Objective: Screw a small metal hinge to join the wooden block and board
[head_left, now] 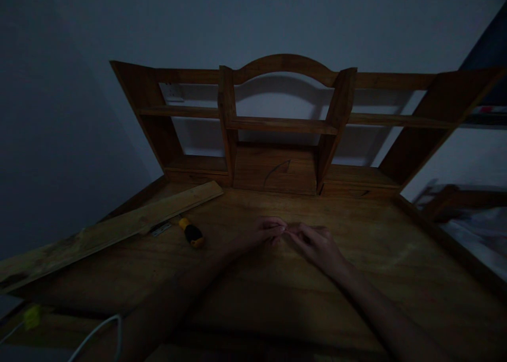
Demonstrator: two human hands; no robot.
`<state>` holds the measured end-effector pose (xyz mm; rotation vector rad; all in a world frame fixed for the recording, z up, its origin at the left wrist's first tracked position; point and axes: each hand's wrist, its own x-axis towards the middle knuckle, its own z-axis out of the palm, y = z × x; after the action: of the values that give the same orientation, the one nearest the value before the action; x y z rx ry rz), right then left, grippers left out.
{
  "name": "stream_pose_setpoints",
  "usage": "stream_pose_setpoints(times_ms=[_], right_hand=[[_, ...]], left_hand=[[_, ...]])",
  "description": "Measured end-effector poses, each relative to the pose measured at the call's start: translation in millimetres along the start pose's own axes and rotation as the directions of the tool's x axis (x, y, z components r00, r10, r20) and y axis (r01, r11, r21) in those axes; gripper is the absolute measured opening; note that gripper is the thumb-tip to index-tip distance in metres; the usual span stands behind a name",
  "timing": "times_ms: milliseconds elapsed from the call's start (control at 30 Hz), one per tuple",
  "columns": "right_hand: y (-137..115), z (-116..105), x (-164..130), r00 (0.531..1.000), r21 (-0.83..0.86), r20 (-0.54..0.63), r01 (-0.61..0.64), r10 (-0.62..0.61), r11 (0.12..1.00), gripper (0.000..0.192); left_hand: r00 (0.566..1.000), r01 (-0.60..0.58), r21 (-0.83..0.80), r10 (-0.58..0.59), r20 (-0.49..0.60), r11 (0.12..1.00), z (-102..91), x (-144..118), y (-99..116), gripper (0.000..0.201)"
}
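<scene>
My left hand (264, 231) and my right hand (317, 244) meet fingertip to fingertip over the middle of a wooden desk (380, 256). The fingers of both are pinched together at one spot. Something small may sit between them, but the dim light hides it. To the left of my left hand lies a tool with a yellow and black handle (190, 231), its metal end tucked under a long wooden plank (114, 227).
A wooden hutch with shelves (277, 124) stands at the back of the desk against a pale wall. A white cable (99, 330) curls at the near left edge, beside a small yellow object (32, 315). A bed or bench (475, 219) lies at right.
</scene>
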<state>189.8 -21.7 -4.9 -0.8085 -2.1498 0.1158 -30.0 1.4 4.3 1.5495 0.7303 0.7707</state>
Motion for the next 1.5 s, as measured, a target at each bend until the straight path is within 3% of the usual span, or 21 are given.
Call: stream_pose_setpoints(times_ms=[433, 833, 1267, 1500], right_hand=[[-2.0, -2.0, 1.5, 0.994, 0.087, 0.031, -0.105, 0.103, 0.991, 0.014], [-4.7, -1.2, 1.3, 0.999, 0.045, -0.031, -0.035, 0.036, 0.998, 0.013], [-1.2, 0.1, -0.2, 0.996, 0.07, 0.046, -0.081, 0.078, 0.994, 0.011], [-2.7, 0.5, 0.8, 0.998, 0.051, 0.023, -0.06, 0.058, 0.997, 0.01]], left_hand=[[1.0, -0.003, -0.008, 0.003, -0.019, 1.0, 0.3, -1.8, -0.5, 0.041], [0.999, 0.011, -0.016, -0.012, -0.05, 1.0, 1.4, -1.0, -0.3, 0.048], [0.999, -0.006, -0.01, 0.005, -0.036, 1.0, 2.9, -3.5, 10.7, 0.048], [0.999, 0.005, -0.012, -0.005, -0.051, 1.0, 2.9, -2.8, 6.4, 0.046]])
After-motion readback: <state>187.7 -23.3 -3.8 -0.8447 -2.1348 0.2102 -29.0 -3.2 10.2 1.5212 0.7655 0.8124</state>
